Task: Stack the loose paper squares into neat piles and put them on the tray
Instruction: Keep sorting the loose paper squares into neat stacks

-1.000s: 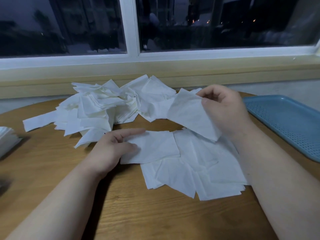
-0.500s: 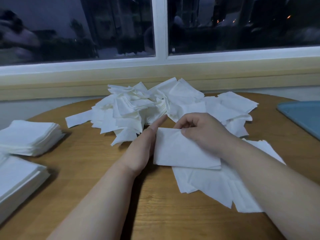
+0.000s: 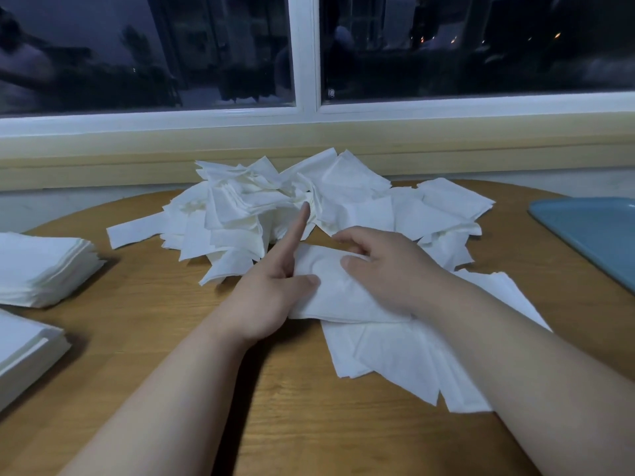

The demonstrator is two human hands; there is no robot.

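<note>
I see the round wooden table (image 3: pixel 171 338) filling the view under a dark window (image 3: pixel 220 53). The big loose heap of paper squares (image 3: pixel 275 207) lies at the far side, with a flatter spread of sheets (image 3: pixel 395 359) under my right forearm. Two neat piles (image 3: pixel 41 266) sit at the left edge (one nearer, one farther). The blue tray (image 3: pixel 598 231) is at the right edge, apart from the paper. Between my hands is a small stack of squares (image 3: pixel 330 290). My left hand (image 3: pixel 268 290) stands edge-on against its left side, thumb on top, forefinger out straight; my right hand (image 3: pixel 388 269) presses down on it, fingers spread.
</note>
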